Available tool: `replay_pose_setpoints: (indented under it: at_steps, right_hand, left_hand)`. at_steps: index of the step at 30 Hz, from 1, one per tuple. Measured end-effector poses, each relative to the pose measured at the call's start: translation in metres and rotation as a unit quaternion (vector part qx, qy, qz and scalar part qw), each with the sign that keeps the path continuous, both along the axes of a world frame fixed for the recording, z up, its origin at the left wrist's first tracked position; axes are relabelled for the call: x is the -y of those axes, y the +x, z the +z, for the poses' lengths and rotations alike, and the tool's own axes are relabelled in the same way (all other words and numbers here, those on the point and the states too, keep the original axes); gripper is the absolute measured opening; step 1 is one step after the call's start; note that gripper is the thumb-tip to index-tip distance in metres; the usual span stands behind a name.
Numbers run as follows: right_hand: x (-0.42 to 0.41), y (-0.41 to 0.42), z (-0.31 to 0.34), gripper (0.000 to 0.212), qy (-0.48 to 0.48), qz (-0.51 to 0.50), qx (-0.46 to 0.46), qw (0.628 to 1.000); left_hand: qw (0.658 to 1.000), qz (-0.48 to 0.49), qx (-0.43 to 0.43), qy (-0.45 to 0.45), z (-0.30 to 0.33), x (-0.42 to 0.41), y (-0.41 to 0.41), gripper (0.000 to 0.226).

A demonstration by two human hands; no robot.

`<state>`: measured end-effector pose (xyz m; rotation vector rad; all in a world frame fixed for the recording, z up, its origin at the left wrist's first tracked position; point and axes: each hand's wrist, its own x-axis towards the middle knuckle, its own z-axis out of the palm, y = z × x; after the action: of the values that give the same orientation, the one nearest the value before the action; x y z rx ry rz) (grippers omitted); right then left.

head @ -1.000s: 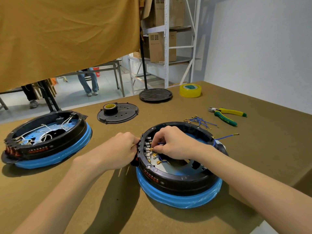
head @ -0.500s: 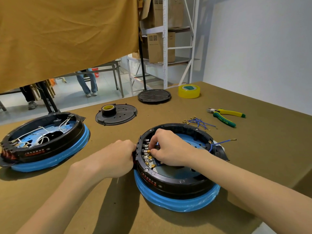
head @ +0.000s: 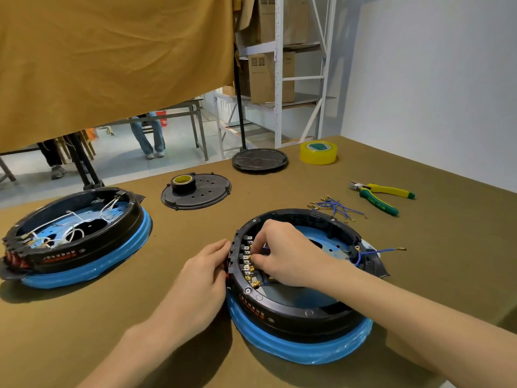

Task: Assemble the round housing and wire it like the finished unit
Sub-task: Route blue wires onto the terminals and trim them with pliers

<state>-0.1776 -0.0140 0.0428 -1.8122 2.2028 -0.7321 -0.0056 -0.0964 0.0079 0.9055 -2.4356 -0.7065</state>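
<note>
The round black housing (head: 293, 306) on its blue base sits in front of me. Inside its left rim runs a row of brass terminals (head: 248, 264). My right hand (head: 285, 253) reaches into the housing and pinches a blue wire's terminal at that row. My left hand (head: 204, 273) grips the outside of the left rim beside the terminals. Another blue wire (head: 377, 251) hangs over the right rim. The finished unit (head: 75, 239), wired in white, stands at the left.
Loose blue wires (head: 335, 207) and green-yellow pliers (head: 383, 197) lie at the right. Two black round lids (head: 197, 193) (head: 260, 160), black tape (head: 183, 182) and a yellow tape roll (head: 318, 152) sit farther back. People's legs show beyond the table.
My right hand has shifted slightly along the terminal row while still holding the wire end. The view has dipped a little; my left hand stays on the rim.
</note>
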Motion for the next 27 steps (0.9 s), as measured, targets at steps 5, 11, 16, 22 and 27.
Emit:
replay_pose_setpoints:
  at_steps: [5, 11, 16, 22, 27]
  right_hand:
    - [-0.003, -0.001, 0.0, 0.016, -0.006, 0.003, -0.012, 1.0]
    - [0.0, -0.001, -0.002, 0.015, -0.005, 0.005, -0.019, 1.0]
    - [0.001, 0.0, -0.004, 0.015, -0.012, 0.013, -0.023, 1.0]
    - [0.004, 0.001, -0.005, 0.017, -0.011, 0.011, -0.023, 1.0]
    - [0.001, 0.0, -0.005, 0.018, -0.013, 0.005, 0.0, 1.0]
  left_hand:
    - [0.983, 0.042, -0.178, -0.024, -0.016, -0.007, 0.002, 0.047]
    - [0.981, 0.031, -0.191, -0.012, -0.02, -0.006, 0.004, 0.045]
    - [0.981, 0.023, -0.19, -0.017, -0.021, -0.004, 0.005, 0.045]
    - [0.98, 0.007, -0.2, -0.013, -0.02, -0.005, 0.005, 0.048]
    - [0.978, 0.021, -0.209, -0.006, -0.02, -0.004, 0.005, 0.048]
